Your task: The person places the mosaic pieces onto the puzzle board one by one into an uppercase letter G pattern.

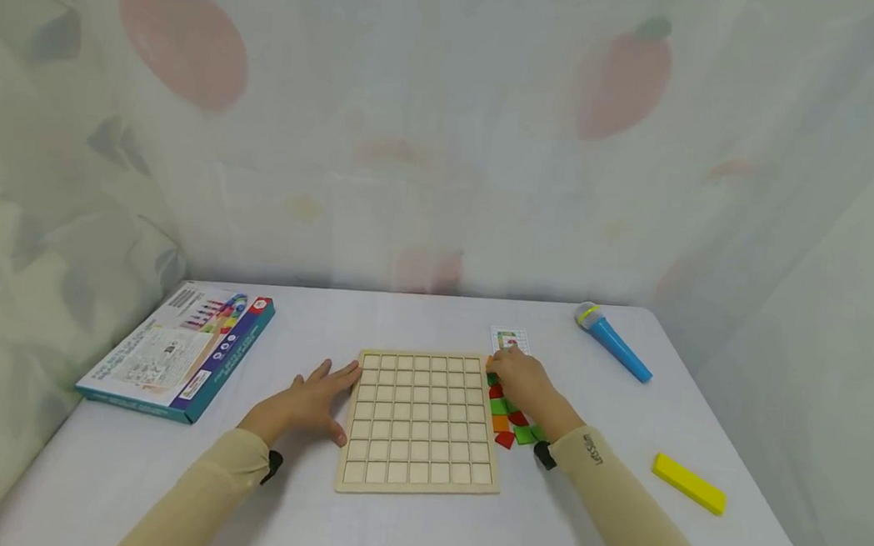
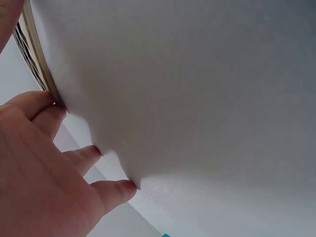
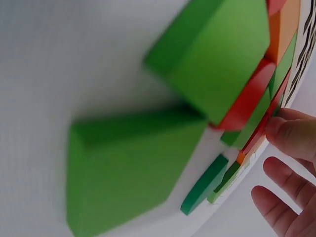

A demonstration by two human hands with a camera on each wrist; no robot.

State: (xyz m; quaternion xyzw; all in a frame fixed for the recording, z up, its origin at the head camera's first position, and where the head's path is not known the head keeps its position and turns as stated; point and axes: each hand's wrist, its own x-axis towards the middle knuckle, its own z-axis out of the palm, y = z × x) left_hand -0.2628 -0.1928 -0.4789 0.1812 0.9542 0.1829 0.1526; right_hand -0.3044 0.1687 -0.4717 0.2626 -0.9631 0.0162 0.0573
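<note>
A pale wooden grid board [image 1: 420, 422] lies flat on the table. My left hand [image 1: 312, 407] is spread along its left side, and fingertips touch the board's edge [image 2: 42, 69] in the left wrist view. To the right of the board is a cluster of flat coloured pieces, among them a red one [image 1: 504, 439], an orange one [image 1: 499, 424] and a green one [image 1: 523, 434]. My right hand [image 1: 524, 383] reaches over the far end of this cluster. In the right wrist view its thumb [image 3: 291, 133] is close to the pieces; whether anything is pinched is hidden.
A small printed card [image 1: 508, 337] lies just beyond my right hand. On the left is a flat product box [image 1: 169, 348]. A blue toy microphone [image 1: 616, 344] and a yellow block [image 1: 689, 484] lie at the right. A patterned curtain [image 1: 415, 138] hangs behind the table.
</note>
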